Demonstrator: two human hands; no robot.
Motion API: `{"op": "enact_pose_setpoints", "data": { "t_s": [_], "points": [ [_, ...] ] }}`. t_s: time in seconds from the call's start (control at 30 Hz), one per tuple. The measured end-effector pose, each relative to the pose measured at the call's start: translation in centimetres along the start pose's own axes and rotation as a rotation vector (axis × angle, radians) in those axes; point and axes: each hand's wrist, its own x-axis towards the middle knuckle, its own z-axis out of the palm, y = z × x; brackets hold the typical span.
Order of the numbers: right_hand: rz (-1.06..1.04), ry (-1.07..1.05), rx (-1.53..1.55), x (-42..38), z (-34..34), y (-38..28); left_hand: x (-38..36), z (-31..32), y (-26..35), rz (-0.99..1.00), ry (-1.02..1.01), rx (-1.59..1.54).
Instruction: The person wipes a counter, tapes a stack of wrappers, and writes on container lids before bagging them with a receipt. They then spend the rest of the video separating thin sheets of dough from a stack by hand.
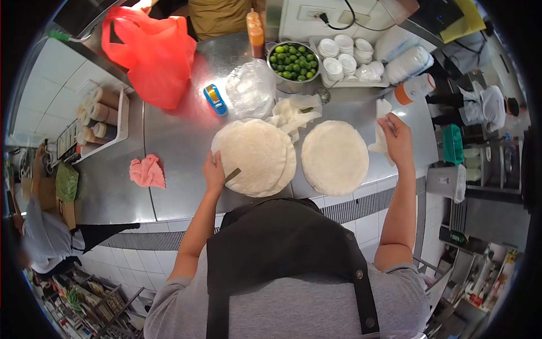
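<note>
Pinches white sheet (380, 138) in nearly closed right hand (395, 134); touches edge of left flatbread stack (248, 152) with half-open left hand (213, 171).

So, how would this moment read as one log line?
left hand: at left flatbread stack | right hand: holding white sheet | right flatbread stack: between hands | lime bowl: beyond stacks

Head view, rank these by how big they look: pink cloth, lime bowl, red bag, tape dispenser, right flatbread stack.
Largest to smallest:
Red bag
Right flatbread stack
Lime bowl
Pink cloth
Tape dispenser
</note>
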Motion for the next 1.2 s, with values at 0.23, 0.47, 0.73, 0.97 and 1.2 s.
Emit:
{"op": "enact_pose_setpoints", "data": {
  "t_s": [0.23, 0.47, 0.73, 0.97, 1.2],
  "points": [
    [0.182, -0.178, 0.263, -2.0, 0.0, -3.9, 0.3, -0.5, -0.1, -0.077, -0.081, 0.003],
    [0.341, 0.014, 0.555, -4.7, 1.6, 2.0, 0.5, -0.1, -0.9, -0.047, -0.066, 0.038],
    [0.376, 0.194, 0.182, -9.6, 11.4, 18.0, 0.7, 0.1, -1.5, 0.071, -0.012, -0.005],
    [0.456, -0.048, -0.384, -9.0, 9.3, 14.1, 0.6, 0.1, -1.6, 0.100, 0.049, -0.039],
    [-0.163, 0.114, -0.432, -11.6, 11.9, 9.9, 0.3, -0.4, -1.0, -0.055, -0.073, 0.006]
  ]
}}
